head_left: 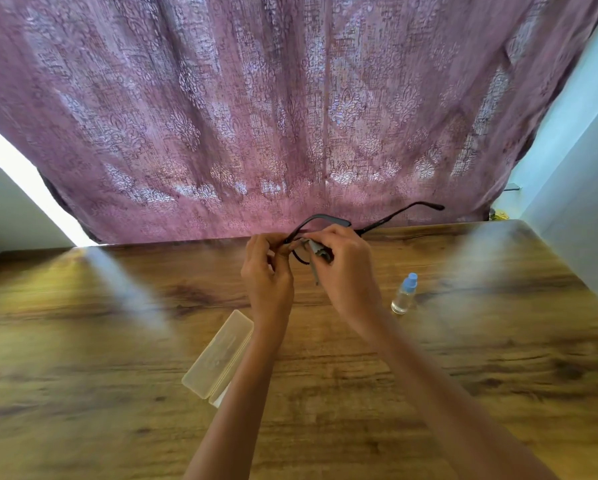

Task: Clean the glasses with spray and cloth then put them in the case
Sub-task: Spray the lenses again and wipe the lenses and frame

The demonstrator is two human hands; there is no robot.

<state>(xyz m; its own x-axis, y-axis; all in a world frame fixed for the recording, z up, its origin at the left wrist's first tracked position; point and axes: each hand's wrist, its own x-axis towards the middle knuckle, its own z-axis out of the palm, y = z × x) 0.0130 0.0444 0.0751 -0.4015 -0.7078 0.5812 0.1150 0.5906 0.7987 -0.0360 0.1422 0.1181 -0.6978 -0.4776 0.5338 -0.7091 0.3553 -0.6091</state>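
Dark-framed glasses [328,220] are held up above the far part of the wooden table [117,341], temples open and pointing away to the right. My left hand [268,271] pinches the frame near its left side. My right hand [342,268] pinches a small grey cloth [316,252] against a lens. A small clear spray bottle [404,294] with a blue cap stands on the table to the right of my hands. A translucent plastic case [218,355] lies closed on the table below my left hand, partly hidden by my left forearm.
A purple patterned curtain [290,116] hangs right behind the table's far edge. Pale walls stand at the left and right sides. Bare wood shows on both sides of my arms.
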